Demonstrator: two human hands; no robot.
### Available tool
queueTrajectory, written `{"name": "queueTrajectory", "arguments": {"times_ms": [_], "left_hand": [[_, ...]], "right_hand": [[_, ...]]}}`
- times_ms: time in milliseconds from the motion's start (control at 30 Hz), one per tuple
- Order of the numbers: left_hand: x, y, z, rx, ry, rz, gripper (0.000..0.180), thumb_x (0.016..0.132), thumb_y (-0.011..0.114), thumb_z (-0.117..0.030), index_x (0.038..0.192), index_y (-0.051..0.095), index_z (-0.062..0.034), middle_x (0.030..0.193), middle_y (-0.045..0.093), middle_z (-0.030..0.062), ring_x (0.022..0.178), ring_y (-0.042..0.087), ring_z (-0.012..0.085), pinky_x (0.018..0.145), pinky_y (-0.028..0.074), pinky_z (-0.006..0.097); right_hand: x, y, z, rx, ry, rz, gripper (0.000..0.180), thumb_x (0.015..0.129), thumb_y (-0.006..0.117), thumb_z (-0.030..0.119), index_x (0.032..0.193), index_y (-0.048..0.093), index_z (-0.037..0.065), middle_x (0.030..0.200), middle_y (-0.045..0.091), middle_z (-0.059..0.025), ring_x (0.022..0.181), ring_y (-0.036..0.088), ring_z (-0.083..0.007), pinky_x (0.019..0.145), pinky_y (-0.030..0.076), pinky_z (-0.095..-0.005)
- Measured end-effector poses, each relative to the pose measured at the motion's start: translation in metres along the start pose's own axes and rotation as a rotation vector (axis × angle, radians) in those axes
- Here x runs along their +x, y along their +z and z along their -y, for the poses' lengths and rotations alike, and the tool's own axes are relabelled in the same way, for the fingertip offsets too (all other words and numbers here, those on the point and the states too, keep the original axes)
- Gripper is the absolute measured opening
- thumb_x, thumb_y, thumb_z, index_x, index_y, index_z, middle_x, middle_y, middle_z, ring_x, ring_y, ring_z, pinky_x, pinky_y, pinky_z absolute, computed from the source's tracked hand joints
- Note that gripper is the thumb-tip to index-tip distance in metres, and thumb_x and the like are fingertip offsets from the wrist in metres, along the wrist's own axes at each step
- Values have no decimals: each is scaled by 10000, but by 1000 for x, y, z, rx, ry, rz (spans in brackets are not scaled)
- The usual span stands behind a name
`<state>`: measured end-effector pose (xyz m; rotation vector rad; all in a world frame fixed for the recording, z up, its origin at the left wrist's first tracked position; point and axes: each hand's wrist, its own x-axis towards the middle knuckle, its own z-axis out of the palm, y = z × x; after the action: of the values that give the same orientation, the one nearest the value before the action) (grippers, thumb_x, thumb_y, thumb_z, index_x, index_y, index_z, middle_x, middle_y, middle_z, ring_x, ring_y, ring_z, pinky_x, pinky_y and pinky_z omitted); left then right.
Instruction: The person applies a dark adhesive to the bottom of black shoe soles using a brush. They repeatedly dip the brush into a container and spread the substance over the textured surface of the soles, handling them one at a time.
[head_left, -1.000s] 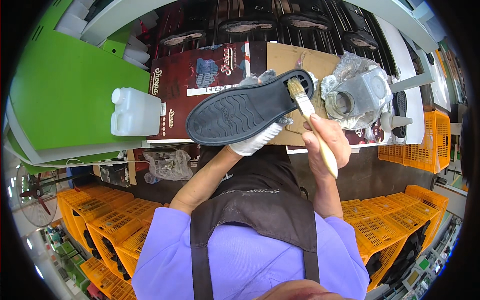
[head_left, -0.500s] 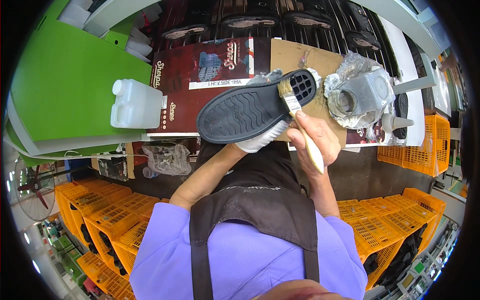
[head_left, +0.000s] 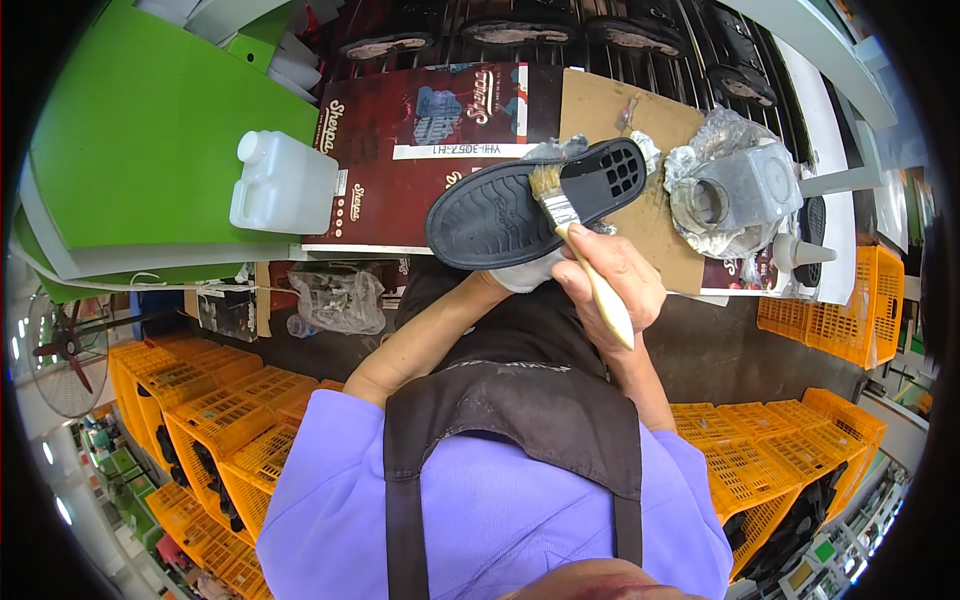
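A black rubber shoe sole [head_left: 510, 205] is held up over the bench, tread side toward me. My left hand [head_left: 527, 272], in a white glove, grips it from underneath and is mostly hidden by it. My right hand [head_left: 612, 275] is closed around the pale handle of a flat paintbrush [head_left: 572, 232]. The brush's bristles rest on the sole near its middle.
A foil-wrapped grey glue pot [head_left: 735, 190] and a small white nozzle bottle [head_left: 795, 250] stand to the right on brown cardboard [head_left: 620, 110]. A white plastic jug [head_left: 283, 185] sits at left by a green panel [head_left: 150, 140]. Dark soles lie on a rack behind. Yellow crates [head_left: 210, 440] are stacked below.
The brush has slid from the sole's heel end leftward to its middle. The sole has shifted slightly to the right with my left hand.
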<state>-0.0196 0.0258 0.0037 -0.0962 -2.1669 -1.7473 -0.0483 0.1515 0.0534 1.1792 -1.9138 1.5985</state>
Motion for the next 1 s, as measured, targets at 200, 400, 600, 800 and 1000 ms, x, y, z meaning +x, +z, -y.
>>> {"name": "queueTrajectory", "arguments": {"times_ms": [200,400,600,800,1000], "left_hand": [[-7,-1,6,-16,-6,52,209,828,621,-189,1000,567,-84,971,586,68,900,552,219,782,419,353],[-16,-4,15,-58,-7,152,171,821,619,-182,953,574,-84,927,586,65,863,556,216,744,425,351],[-24,-6,21,-82,-12,244,135,813,616,-175,907,581,-84,883,587,63,826,559,213,706,432,349],[-30,-8,22,-108,-31,316,103,806,614,-168,861,588,-85,840,587,60,788,563,210,668,439,347],[-28,-2,24,8,55,394,115,771,638,-187,819,614,-85,777,602,73,765,583,227,657,454,361]], "right_hand": [[-1,8,5,65,-5,26,308,764,742,170,948,648,-58,775,668,-165,640,654,-221,576,515,-273],[-1,12,9,121,20,50,311,758,744,170,949,651,-58,768,667,-161,631,650,-214,569,512,-271],[3,10,14,182,76,84,307,766,736,169,968,652,-47,754,661,-153,628,637,-204,570,503,-268],[10,4,12,220,104,130,281,732,750,122,940,659,-44,796,671,-148,652,647,-211,577,513,-271],[21,-3,6,241,98,197,237,711,750,72,898,666,-49,816,676,-138,680,655,-219,597,522,-276]]}}
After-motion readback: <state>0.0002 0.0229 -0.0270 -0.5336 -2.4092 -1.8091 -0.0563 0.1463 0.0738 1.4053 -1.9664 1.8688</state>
